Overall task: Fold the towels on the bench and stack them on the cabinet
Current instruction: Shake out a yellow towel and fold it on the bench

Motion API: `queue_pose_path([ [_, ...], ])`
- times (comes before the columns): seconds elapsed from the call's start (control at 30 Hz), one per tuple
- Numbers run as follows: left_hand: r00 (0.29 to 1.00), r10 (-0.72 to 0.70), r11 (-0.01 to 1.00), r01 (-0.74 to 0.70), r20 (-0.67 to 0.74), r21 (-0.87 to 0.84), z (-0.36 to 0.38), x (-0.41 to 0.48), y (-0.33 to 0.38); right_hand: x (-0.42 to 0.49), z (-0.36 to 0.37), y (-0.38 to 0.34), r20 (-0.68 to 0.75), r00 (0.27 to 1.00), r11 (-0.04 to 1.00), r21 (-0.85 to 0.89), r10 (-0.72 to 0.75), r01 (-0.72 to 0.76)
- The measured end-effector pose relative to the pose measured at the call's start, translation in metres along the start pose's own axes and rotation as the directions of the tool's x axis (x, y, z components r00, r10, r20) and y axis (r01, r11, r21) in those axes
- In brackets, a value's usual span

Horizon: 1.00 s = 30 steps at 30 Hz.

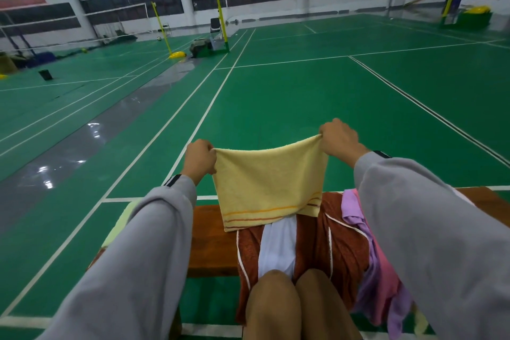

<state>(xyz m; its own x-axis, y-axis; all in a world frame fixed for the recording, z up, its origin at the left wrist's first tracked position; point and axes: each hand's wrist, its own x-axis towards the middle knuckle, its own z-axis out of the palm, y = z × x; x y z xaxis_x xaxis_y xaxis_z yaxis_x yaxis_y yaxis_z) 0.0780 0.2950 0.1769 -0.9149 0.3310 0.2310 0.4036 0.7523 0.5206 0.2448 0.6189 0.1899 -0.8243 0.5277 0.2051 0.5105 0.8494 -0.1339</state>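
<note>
Because the pale yellow terry towel with orange stripes (265,185) hangs with its striped hem seemingly resting on the heap below, folding it here could, I judge, drag the white cloth (278,246) and the rust-brown towel with white piping (345,243) off the edge, or set the fold crooked. A corner could also slip from so light a pinch. The towel stretches between the hands: the left hand (200,159) pinches its upper left corner, and the right hand (339,138) pinches the upper right, slightly higher. Below lies the brown wooden bench (212,237). No cabinet is in view.
</note>
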Motion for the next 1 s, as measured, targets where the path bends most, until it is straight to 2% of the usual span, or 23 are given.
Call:
queue_pose_path([
  [0.07,0.994,-0.098,0.982,0.105,0.054,-0.154,0.002,0.010,0.000,0.006,-0.001,-0.002,0.047,0.994,0.984,0.146,0.099,-0.105],
  [0.13,0.982,-0.175,0.936,0.190,0.076,-0.295,0.002,0.018,0.001,0.012,-0.004,-0.008,0.092,0.976,0.896,0.386,0.199,-0.220],
  [0.23,0.977,-0.209,0.877,0.205,0.040,-0.434,-0.006,0.034,0.006,0.026,-0.015,-0.026,0.196,0.929,0.614,0.705,0.314,-0.356],
  [0.3,0.981,-0.192,0.846,0.148,-0.033,-0.511,-0.018,0.045,0.011,0.038,-0.024,-0.032,0.184,0.917,0.460,0.820,0.354,-0.342],
  [0.33,0.977,-0.191,0.832,0.110,-0.096,-0.543,-0.026,0.050,0.014,0.042,-0.029,-0.033,0.149,0.923,0.430,0.851,0.356,-0.303],
  [0.4,0.956,-0.187,0.825,0.030,-0.224,-0.564,-0.042,0.058,0.019,0.050,-0.041,-0.034,0.073,0.943,0.431,0.876,0.324,-0.216],
  [0.47,0.940,-0.149,0.868,-0.024,-0.306,-0.495,-0.053,0.062,0.021,0.051,-0.051,-0.035,0.001,0.956,0.440,0.888,0.295,-0.137],
  [0.53,0.934,-0.113,0.906,-0.043,-0.338,-0.420,-0.058,0.060,0.019,0.042,-0.057,-0.037,-0.048,0.958,0.469,0.878,0.281,-0.094],
  [0.6,0.945,-0.096,0.929,-0.028,-0.313,-0.369,-0.057,0.049,0.012,0.028,-0.055,-0.035,-0.053,0.970,0.531,0.843,0.237,-0.084],
  [0.7,0.983,-0.065,0.963,0.017,-0.171,-0.268,-0.047,0.022,-0.014,0.002,-0.037,-0.021,0.087,0.992,0.648,0.752,0.088,-0.124],
  [0.77,1.000,0.016,0.982,-0.014,0.011,-0.188,-0.042,-0.002,-0.034,-0.017,-0.025,-0.008,0.253,0.967,0.667,0.725,-0.024,-0.173],
  [0.83,0.964,0.071,0.995,-0.049,0.255,-0.092,-0.039,-0.026,-0.049,-0.035,-0.014,0.004,0.382,0.919,0.677,0.703,-0.097,-0.220],
  [0.9,0.851,0.016,0.999,0.009,0.526,-0.044,-0.041,-0.049,-0.059,-0.053,-0.002,0.017,0.538,0.831,0.742,0.614,-0.142,-0.270],
  [0.93,0.750,-0.051,0.998,0.069,0.660,-0.001,-0.043,-0.061,-0.061,-0.063,0.003,0.022,0.651,0.743,0.797,0.527,-0.157,-0.295],
  [1.0,0.515,-0.192,0.980,0.150,0.836,0.133,-0.042,-0.078,-0.064,-0.082,0.015,0.027,0.855,0.504,0.900,0.310,-0.122,-0.307],
])
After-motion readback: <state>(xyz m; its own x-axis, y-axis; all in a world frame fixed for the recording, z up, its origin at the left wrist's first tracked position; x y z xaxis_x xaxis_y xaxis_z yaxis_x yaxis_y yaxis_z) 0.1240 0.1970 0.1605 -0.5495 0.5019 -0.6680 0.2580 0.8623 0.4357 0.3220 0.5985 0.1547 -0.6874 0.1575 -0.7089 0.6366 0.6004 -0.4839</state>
